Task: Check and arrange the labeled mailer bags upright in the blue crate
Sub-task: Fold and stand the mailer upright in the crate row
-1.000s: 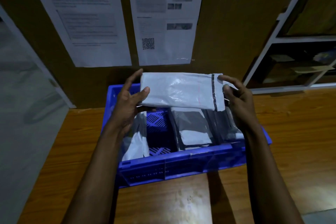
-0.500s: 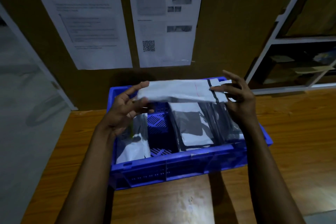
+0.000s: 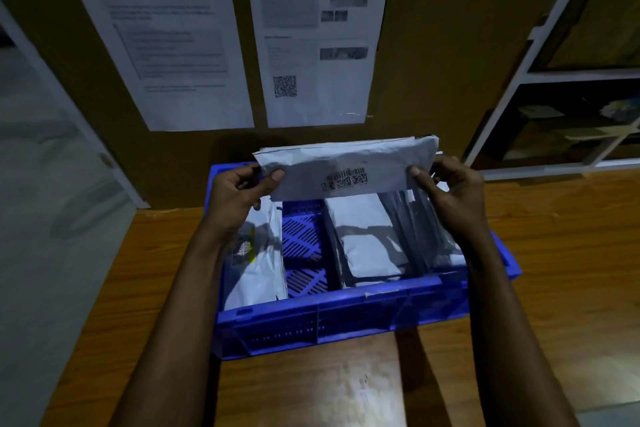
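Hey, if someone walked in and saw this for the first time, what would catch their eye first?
A white mailer bag, barcode label facing the camera, held above the blue crate by its ends: left hand and right hand each pinch one. Below it, more mailer bags sit in the crate on the wooden table.

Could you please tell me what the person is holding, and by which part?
A white mailer bag: the left hand pinches its left end, the right hand its right end.
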The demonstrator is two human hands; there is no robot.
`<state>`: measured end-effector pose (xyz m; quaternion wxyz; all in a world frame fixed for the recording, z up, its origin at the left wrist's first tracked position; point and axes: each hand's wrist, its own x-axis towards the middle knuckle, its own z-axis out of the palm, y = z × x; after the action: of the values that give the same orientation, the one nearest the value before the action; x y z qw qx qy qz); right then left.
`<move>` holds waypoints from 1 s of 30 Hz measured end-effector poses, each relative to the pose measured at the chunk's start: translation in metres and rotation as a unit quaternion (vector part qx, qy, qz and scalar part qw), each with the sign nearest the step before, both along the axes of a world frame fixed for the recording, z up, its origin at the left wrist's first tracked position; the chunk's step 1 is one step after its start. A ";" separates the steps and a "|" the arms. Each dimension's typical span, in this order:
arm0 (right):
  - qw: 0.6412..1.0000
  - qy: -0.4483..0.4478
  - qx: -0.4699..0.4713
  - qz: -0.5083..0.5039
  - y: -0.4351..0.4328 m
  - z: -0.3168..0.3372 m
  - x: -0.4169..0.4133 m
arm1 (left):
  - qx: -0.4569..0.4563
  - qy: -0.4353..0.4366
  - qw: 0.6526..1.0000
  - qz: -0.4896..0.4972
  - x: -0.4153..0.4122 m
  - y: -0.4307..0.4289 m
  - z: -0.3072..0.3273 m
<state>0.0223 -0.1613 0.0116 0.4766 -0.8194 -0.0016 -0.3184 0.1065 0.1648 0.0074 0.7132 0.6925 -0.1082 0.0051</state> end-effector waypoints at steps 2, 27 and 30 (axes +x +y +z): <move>0.998 0.017 0.056 0.031 0.002 -0.001 -0.001 | -0.007 0.010 1.000 0.005 -0.002 -0.001 0.001; 0.868 0.120 0.448 0.178 0.075 -0.009 -0.001 | -0.166 0.171 0.971 0.017 -0.029 -0.042 -0.012; 0.884 0.113 0.424 0.162 0.080 -0.008 0.002 | -0.150 0.180 0.972 -0.024 -0.037 -0.039 -0.017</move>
<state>0.0238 -0.0814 0.0039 0.8206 -0.5577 0.0548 -0.1121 0.0698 0.1253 -0.0096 0.8167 0.5642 0.0070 -0.1207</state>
